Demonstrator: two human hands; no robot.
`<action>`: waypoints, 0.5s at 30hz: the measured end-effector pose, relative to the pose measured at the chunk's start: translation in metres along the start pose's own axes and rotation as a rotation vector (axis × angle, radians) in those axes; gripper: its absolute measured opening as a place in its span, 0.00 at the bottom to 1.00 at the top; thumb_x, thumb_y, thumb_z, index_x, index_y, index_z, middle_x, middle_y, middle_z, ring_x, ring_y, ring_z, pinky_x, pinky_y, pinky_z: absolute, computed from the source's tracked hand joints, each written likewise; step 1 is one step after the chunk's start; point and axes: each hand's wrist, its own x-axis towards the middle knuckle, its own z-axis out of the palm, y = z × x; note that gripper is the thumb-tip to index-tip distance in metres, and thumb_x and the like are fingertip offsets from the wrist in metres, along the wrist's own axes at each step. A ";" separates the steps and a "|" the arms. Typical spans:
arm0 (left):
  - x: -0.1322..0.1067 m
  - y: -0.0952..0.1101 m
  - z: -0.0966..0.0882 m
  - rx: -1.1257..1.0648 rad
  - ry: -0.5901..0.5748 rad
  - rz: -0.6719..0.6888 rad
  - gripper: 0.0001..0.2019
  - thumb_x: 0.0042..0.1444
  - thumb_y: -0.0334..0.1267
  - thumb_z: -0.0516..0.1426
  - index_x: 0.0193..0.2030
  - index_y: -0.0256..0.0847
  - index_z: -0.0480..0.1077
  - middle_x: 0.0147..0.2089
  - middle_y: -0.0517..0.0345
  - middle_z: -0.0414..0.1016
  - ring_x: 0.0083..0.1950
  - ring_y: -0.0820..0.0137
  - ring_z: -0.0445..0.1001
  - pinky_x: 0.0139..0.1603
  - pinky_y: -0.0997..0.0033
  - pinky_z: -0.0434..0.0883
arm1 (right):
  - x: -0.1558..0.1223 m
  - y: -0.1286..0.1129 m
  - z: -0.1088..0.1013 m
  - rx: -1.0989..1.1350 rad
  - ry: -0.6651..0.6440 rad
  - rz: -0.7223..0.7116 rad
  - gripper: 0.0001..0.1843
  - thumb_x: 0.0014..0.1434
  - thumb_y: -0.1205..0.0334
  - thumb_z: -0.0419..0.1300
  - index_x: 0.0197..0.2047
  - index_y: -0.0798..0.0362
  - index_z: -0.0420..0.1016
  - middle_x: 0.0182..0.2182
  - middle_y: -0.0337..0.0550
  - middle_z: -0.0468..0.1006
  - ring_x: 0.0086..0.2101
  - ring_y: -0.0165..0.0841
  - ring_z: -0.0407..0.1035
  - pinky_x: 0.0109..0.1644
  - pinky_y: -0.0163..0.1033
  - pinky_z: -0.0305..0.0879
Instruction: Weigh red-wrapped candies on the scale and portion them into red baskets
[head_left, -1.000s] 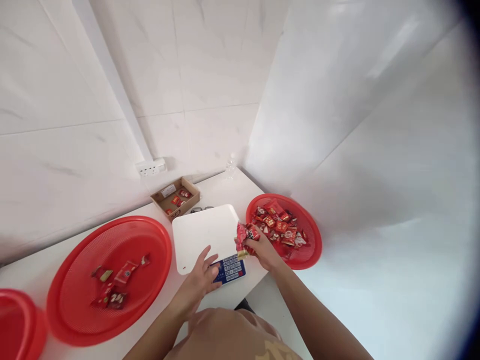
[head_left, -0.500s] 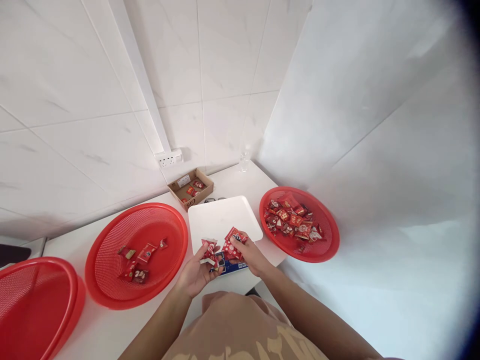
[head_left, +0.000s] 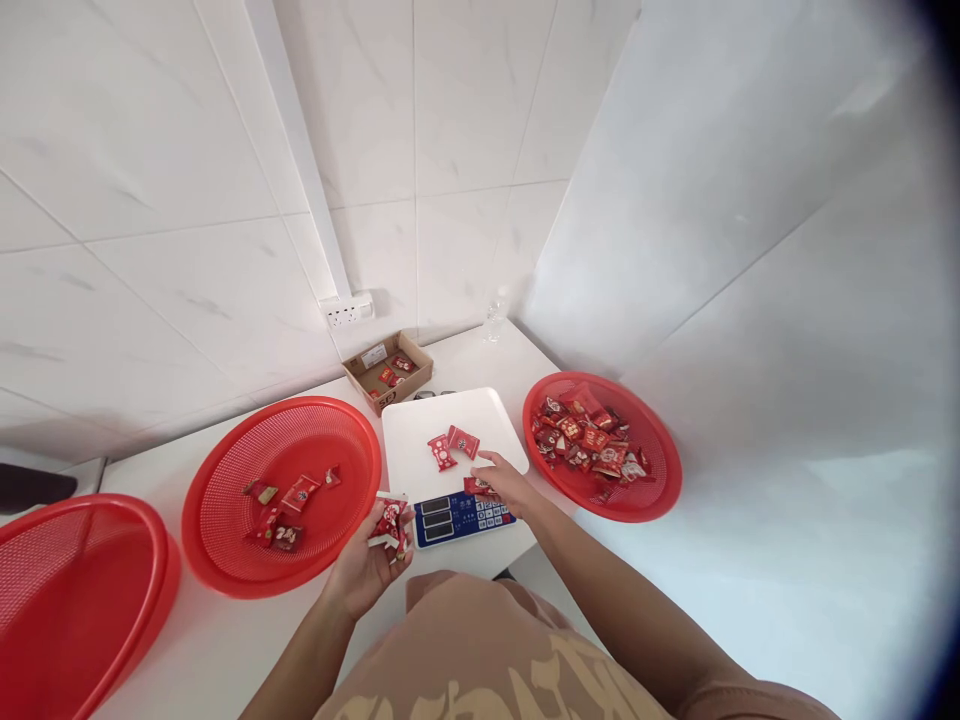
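Observation:
A white scale (head_left: 420,455) with a blue keypad stands at the table's front edge. Two red candy packets (head_left: 452,446) lie on its platform. My right hand (head_left: 504,481) reaches over the platform's near right corner, fingers closed on a red packet (head_left: 475,486). My left hand (head_left: 367,560) hovers left of the keypad, gripping a small bunch of red candy packets (head_left: 391,517). A red basket (head_left: 655,496) at the right holds a heap of red packets. A second red basket (head_left: 210,520) at the left holds several packets.
A third red basket (head_left: 67,600) sits at the far left edge. A small cardboard box (head_left: 389,388) with packets stands behind the scale, near a wall socket (head_left: 349,310). A clear bottle (head_left: 493,318) is in the corner. White walls close in behind and to the right.
My right hand moved from the right basket to the scale and dropped two packets on the platform. My left hand took some packets and drew back left of the keypad.

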 end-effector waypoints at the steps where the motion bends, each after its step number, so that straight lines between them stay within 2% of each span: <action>1: -0.001 -0.001 -0.005 -0.003 0.017 -0.001 0.11 0.60 0.43 0.55 0.44 0.39 0.71 0.40 0.54 0.79 0.30 0.73 0.77 0.32 0.69 0.76 | 0.001 0.003 -0.001 0.010 -0.001 -0.007 0.28 0.47 0.62 0.65 0.52 0.48 0.63 0.35 0.41 0.76 0.35 0.32 0.73 0.37 0.38 0.73; 5: -0.005 -0.004 -0.016 0.008 0.078 0.006 0.11 0.60 0.42 0.54 0.43 0.38 0.71 0.42 0.53 0.79 0.31 0.73 0.77 0.34 0.69 0.76 | 0.004 0.009 0.000 0.074 -0.012 -0.063 0.27 0.44 0.69 0.63 0.49 0.49 0.65 0.42 0.43 0.75 0.39 0.32 0.74 0.43 0.38 0.72; 9: -0.009 -0.002 -0.012 0.060 0.044 0.008 0.11 0.61 0.40 0.52 0.44 0.37 0.72 0.43 0.52 0.79 0.32 0.73 0.77 0.35 0.69 0.76 | 0.005 0.006 0.003 0.078 -0.011 -0.179 0.31 0.44 0.68 0.62 0.53 0.47 0.65 0.48 0.42 0.72 0.43 0.33 0.73 0.49 0.40 0.70; 12: -0.009 -0.002 -0.009 0.094 0.014 0.004 0.12 0.62 0.38 0.51 0.44 0.36 0.72 0.39 0.52 0.78 0.32 0.74 0.76 0.35 0.70 0.76 | 0.004 0.008 0.002 -0.059 0.065 -0.281 0.35 0.45 0.66 0.62 0.58 0.48 0.63 0.51 0.43 0.72 0.48 0.36 0.70 0.54 0.42 0.65; 15: -0.007 -0.004 -0.008 0.140 0.003 -0.006 0.11 0.61 0.40 0.53 0.44 0.37 0.72 0.36 0.55 0.77 0.29 0.75 0.75 0.29 0.75 0.74 | 0.004 0.016 -0.003 -0.153 0.157 -0.337 0.36 0.48 0.63 0.60 0.61 0.49 0.61 0.54 0.45 0.71 0.53 0.37 0.65 0.58 0.42 0.60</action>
